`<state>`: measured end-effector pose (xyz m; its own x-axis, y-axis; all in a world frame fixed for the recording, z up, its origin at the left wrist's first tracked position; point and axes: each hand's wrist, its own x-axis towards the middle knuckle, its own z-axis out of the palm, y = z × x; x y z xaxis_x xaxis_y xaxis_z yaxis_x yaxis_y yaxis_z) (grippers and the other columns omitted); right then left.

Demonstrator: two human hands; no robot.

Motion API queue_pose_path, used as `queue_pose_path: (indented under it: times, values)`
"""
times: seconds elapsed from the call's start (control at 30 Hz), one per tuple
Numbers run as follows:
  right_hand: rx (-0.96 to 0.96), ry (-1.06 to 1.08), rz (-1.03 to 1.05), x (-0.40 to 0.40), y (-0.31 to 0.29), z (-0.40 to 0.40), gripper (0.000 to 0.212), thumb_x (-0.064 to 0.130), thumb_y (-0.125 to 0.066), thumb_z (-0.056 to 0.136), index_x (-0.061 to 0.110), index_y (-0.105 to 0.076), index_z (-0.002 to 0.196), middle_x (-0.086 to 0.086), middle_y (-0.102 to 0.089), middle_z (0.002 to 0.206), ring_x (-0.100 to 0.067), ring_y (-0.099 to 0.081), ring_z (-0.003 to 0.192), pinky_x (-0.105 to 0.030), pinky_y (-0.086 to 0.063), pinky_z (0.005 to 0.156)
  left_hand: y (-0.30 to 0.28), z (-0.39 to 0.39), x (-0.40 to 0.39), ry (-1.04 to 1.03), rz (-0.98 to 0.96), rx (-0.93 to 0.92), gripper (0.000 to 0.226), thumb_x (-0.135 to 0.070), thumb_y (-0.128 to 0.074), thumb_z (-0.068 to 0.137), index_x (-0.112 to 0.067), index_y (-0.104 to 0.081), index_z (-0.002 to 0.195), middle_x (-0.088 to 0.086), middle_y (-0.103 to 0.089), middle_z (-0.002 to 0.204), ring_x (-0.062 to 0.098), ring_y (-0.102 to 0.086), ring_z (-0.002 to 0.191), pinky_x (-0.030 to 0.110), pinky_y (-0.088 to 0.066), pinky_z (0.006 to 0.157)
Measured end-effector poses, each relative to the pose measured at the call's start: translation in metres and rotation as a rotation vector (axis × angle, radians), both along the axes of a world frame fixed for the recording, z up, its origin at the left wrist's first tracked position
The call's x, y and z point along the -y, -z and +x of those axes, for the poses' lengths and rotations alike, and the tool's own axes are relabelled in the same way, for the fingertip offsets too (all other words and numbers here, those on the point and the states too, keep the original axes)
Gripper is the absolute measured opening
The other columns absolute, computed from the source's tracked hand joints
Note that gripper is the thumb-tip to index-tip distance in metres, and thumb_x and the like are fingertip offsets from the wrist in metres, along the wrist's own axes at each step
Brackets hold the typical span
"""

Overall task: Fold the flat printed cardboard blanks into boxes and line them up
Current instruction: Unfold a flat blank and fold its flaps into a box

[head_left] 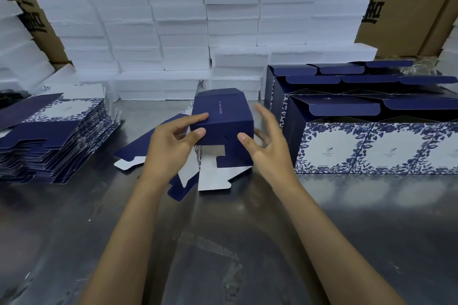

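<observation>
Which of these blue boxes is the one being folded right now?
The half-formed box between both hands, its bottom flaps loose; the boxes on the right stand finished in rows.

A half-formed navy box [223, 119] stands at the middle of the steel table [223, 242], its lower flaps splayed open toward the near edge. The left hand [171, 141] holds its left side, forefinger on top and thumb on the near face. The right hand [267, 141] touches its right side, fingers spread. Flat blanks [57, 131] are stacked at the left edge. Folded boxes [371, 119] are lined up at the right edge. White foam blocks [173, 32] are stacked along the far edge.
</observation>
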<state>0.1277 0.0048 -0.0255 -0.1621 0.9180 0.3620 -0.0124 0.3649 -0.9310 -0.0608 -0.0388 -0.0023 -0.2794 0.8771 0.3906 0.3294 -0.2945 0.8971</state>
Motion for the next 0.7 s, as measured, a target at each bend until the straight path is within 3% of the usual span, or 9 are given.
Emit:
queue_pose_path:
  times: [0.1, 0.17, 0.23, 0.3, 0.37, 0.5, 0.57, 0.63, 0.7]
  values:
    - [0.067, -0.013, -0.231, -0.002, 0.007, 0.006, 0.087, 0.043, -0.074, 0.089, 0.042, -0.02, 0.157, 0.011, -0.031, 0.161, -0.007, -0.046, 0.132, -0.018, -0.04, 0.097, -0.002, -0.003, -0.001, -0.111, 0.076, 0.149, 0.04, 0.001, -0.061, 0.095, -0.035, -0.07, 0.112, -0.003, -0.072, 0.117, 0.01, -0.067, 0.112, 0.025, -0.051, 0.099]
    - [0.087, -0.027, -0.308, -0.002, 0.007, 0.009, 0.087, 0.06, -0.071, 0.083, 0.04, -0.027, 0.155, 0.007, -0.042, 0.157, -0.007, -0.048, 0.131, -0.027, -0.039, 0.108, -0.003, -0.004, 0.0, -0.175, 0.088, 0.309, 0.043, 0.003, -0.057, 0.097, -0.034, -0.07, 0.112, -0.001, -0.074, 0.115, 0.015, -0.069, 0.11, 0.036, -0.053, 0.098]
    - [0.044, -0.081, -0.31, -0.001, 0.004, 0.008, 0.078, 0.064, -0.067, 0.08, 0.041, -0.04, 0.148, 0.011, -0.054, 0.145, -0.007, -0.054, 0.13, -0.037, -0.042, 0.114, -0.002, -0.002, 0.001, -0.202, 0.07, 0.469, 0.045, 0.003, -0.055, 0.097, -0.038, -0.07, 0.109, -0.006, -0.077, 0.102, 0.011, -0.073, 0.092, 0.032, -0.059, 0.08]
    - [0.014, -0.141, -0.235, 0.001, -0.001, 0.004, 0.055, 0.056, -0.063, 0.09, 0.047, -0.047, 0.142, 0.022, -0.057, 0.139, 0.0, -0.055, 0.128, -0.039, -0.042, 0.115, 0.0, 0.003, 0.0, -0.184, 0.004, 0.591, 0.045, 0.003, -0.055, 0.097, -0.037, -0.067, 0.114, -0.003, -0.077, 0.098, 0.013, -0.072, 0.083, 0.029, -0.06, 0.07]
    - [-0.022, -0.16, -0.129, 0.003, -0.007, 0.002, 0.041, 0.045, -0.059, 0.099, 0.052, -0.05, 0.139, 0.033, -0.053, 0.138, 0.013, -0.049, 0.127, -0.031, -0.039, 0.115, 0.004, 0.013, -0.004, -0.115, -0.114, 0.655, 0.046, 0.006, -0.054, 0.096, -0.027, -0.06, 0.127, 0.005, -0.076, 0.107, 0.019, -0.072, 0.09, 0.033, -0.06, 0.077]
    - [-0.02, -0.119, 0.01, 0.005, -0.016, 0.007, 0.045, 0.037, -0.061, 0.1, 0.046, -0.05, 0.143, 0.023, -0.032, 0.16, 0.011, -0.027, 0.144, -0.01, -0.032, 0.107, 0.014, 0.046, -0.006, 0.096, -0.331, 0.766, 0.044, 0.012, -0.054, 0.092, -0.01, -0.054, 0.13, 0.014, -0.073, 0.114, 0.027, -0.072, 0.103, 0.036, -0.061, 0.083]
    - [0.04, -0.088, 0.057, 0.005, -0.017, 0.01, 0.045, 0.035, -0.064, 0.098, 0.042, -0.053, 0.141, 0.021, -0.026, 0.162, 0.009, -0.025, 0.146, -0.004, -0.034, 0.101, 0.018, 0.063, -0.005, 0.238, -0.453, 0.727, 0.032, 0.007, -0.054, 0.095, -0.005, -0.059, 0.124, 0.021, -0.071, 0.117, 0.034, -0.07, 0.107, 0.039, -0.062, 0.076]
    - [0.108, -0.058, 0.106, 0.004, -0.017, 0.011, 0.042, 0.03, -0.068, 0.096, 0.039, -0.057, 0.136, 0.02, -0.026, 0.162, 0.007, -0.026, 0.146, -0.014, -0.035, 0.11, 0.02, 0.074, 0.0, 0.363, -0.626, 0.628, 0.017, -0.006, -0.054, 0.1, -0.002, -0.065, 0.112, 0.024, -0.073, 0.105, 0.031, -0.075, 0.09, 0.032, -0.062, 0.065]
    - [0.177, -0.042, 0.131, 0.001, -0.015, 0.014, 0.038, 0.026, -0.071, 0.094, 0.035, -0.06, 0.13, 0.017, -0.029, 0.16, 0.007, -0.027, 0.145, -0.026, -0.031, 0.117, 0.022, 0.078, 0.003, 0.465, -0.803, 0.472, 0.025, -0.022, -0.052, 0.103, -0.001, -0.065, 0.098, 0.019, -0.074, 0.08, 0.021, -0.073, 0.061, 0.025, -0.058, 0.052]
